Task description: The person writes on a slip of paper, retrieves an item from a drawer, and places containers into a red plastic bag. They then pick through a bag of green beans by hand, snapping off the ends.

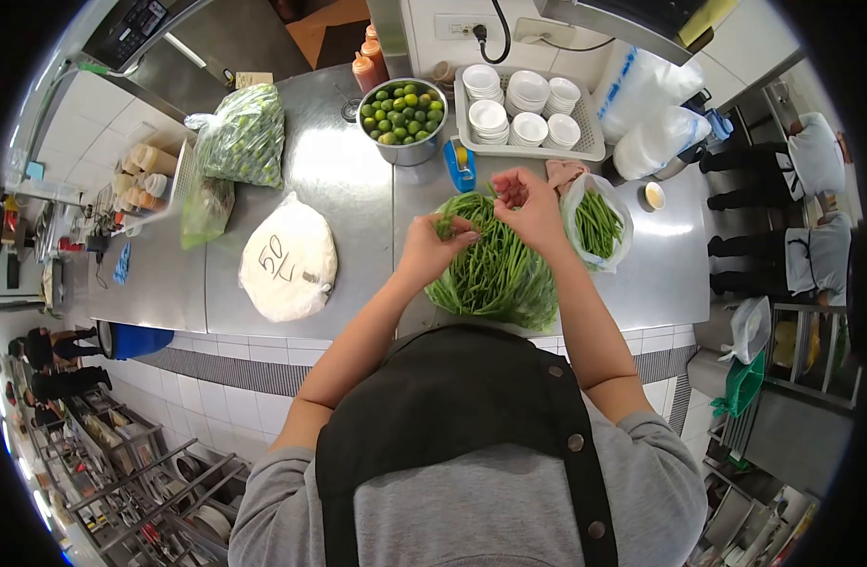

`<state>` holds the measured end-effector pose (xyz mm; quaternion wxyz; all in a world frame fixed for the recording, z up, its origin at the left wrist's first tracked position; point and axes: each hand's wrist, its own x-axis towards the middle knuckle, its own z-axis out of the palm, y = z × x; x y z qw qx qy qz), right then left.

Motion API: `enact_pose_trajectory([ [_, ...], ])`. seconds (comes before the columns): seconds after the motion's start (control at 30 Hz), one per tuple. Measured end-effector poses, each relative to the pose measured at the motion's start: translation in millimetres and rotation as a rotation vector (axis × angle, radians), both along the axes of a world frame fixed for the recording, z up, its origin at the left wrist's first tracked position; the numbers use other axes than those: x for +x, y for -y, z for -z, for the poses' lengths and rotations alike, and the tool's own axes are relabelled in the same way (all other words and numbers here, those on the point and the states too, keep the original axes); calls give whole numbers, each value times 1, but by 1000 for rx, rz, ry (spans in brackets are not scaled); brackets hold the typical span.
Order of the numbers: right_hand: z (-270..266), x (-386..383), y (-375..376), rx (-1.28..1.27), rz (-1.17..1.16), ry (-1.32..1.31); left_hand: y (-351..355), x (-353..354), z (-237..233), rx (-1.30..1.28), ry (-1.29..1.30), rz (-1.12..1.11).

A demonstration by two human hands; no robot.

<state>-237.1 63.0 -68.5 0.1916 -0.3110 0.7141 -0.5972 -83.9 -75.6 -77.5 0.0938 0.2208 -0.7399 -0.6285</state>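
At the counter's (339,170) front edge, left hand (438,248) and right hand (530,206) pinch green beans (495,274); sorting seemingly underway; next needs clean separation

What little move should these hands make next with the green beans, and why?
Probably move the right hand to the small bag beside it: its fingers are pinched together above the bean pile, the left hand rests on the pile, and that bag already holds beans.
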Motion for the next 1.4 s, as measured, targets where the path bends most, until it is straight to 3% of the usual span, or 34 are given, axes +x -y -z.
enact_pose_trajectory([
  [0.1, 12, -6, -7, 380, -223, -90, 8, 9, -12, 153, -37, -124],
  [0.2, 4, -2, -8, 542, -428, -34, 15, 10, -26, 245, -46, -199],
  [0.3, 0, 4, -5, 371, -397, 7, 18, 11, -39, 360, -107, -274],
  [0.4, -21, 18, 1, 124, -381, 330, 18, 7, -41, 397, -191, -354],
  [0.5, -29, 34, 4, 52, -392, 266, 19, 4, -43, 389, -248, -405],
  [0.6, -42, 53, 7, 150, -263, -39, 20, 3, -43, 384, -276, -423],
  [0.7, -35, 56, 10, 28, -208, -220, 22, 6, -41, 435, -265, -421],
  [0.8, -45, 45, 9, -97, -317, -185, 18, 8, -42, 528, -241, -362],
  [0.9, -50, 32, 1, -61, -601, 254, 11, 10, -47, 550, -161, -264],
  [1.0, -64, 34, -6, 41, -1042, 282, 12, 8, -37, 489, -162, -327],
  [1.1, -55, 50, -8, 158, -1104, 220, 25, 11, -24, 537, -211, -379],
  [1.23, 2, 11, -4, 605, -624, -232, 32, 19, -27, 607, -273, -291],
  [1.4, 37, -17, 8, 702, -458, -328, 24, 27, -15, 1240, -251, -173],
])
